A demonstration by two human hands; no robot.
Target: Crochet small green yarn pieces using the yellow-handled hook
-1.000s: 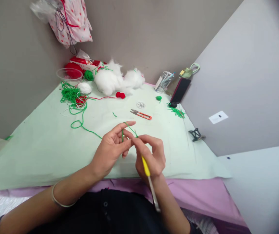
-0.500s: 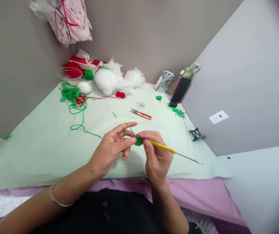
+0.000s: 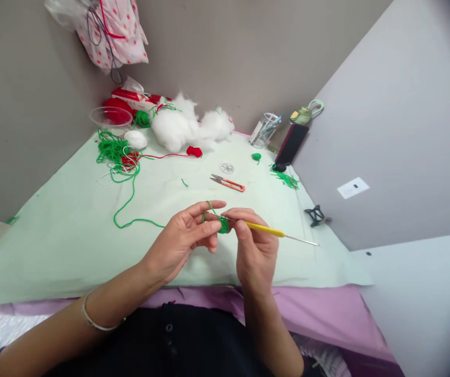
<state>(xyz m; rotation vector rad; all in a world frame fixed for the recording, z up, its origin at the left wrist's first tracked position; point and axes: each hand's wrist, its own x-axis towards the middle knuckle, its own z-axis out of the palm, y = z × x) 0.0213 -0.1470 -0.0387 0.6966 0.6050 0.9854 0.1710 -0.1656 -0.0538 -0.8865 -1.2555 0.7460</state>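
Observation:
My left hand [image 3: 189,230] pinches a small green crochet piece [image 3: 223,225] between thumb and fingers, its index finger stretched out with green yarn [image 3: 208,205] looped over it. In my right hand [image 3: 256,243] is a crochet hook [image 3: 264,229] with a yellow handle, closed in the fingers. The hook's thin metal tip points left at the top of the green piece; whether it passes through a stitch I cannot tell. Its other metal end sticks out to the right. From my left hand the yarn trails over the table to a green tangle [image 3: 110,146].
Thread snips [image 3: 228,183] and a small round clear case [image 3: 227,167] lie beyond my hands. Farther back are white stuffing [image 3: 173,125], a white yarn ball [image 3: 135,139] and a red crocheted piece [image 3: 194,151]. A phone [image 3: 292,144] leans at the right, near green scraps [image 3: 286,179].
The hook has tilted flatter, its right end rising, and its tip now shows left of the green piece. My left index finger has moved slightly right. The trailing yarn's small loop has opened out.

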